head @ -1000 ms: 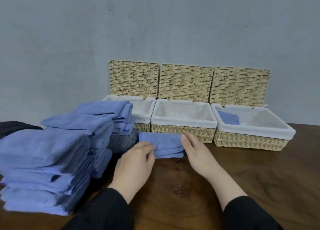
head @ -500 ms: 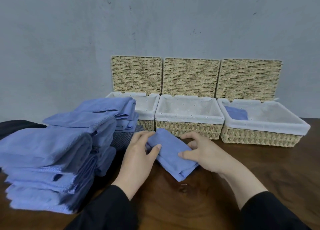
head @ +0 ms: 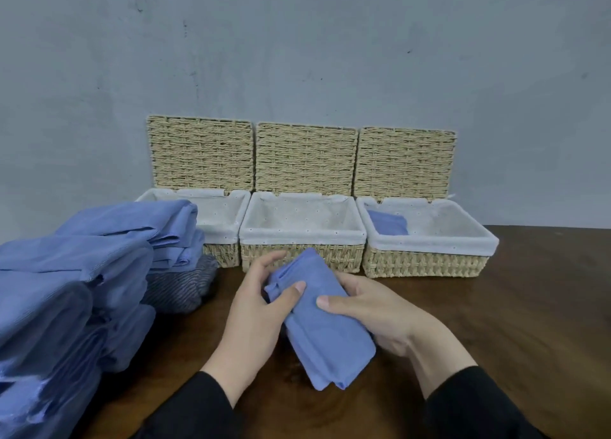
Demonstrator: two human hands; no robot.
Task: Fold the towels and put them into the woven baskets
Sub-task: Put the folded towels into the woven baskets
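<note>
A person in black sleeves holds a folded blue towel [head: 325, 326] between both hands above a dark wooden table [head: 529, 323], in front of three woven baskets lined with white cloth. The left hand [head: 254, 319] curls around the towel's left edge, its thumb pressed across the top of the cloth and its fingers wrapped behind the far corner. The right hand [head: 373, 316] grips the opposite side, thumb lying over the upper face and fingers tucked beneath. The towel runs diagonally, its far end just in front of the middle basket [head: 302, 256], its near end pointing down toward the person. The middle basket's white liner shows no towel, and its woven lid stands upright against the grey wall [head: 297, 48], as do the lids of its neighbours. The right basket [head: 426, 263] holds one folded blue towel [head: 388, 223] at its back left corner. The left basket [head: 224, 253] is partly hidden behind a stack of blue towels [head: 76, 289] piled high on the table's left side, with a grey striped cloth [head: 178, 286] lying under the stack's far end.
</note>
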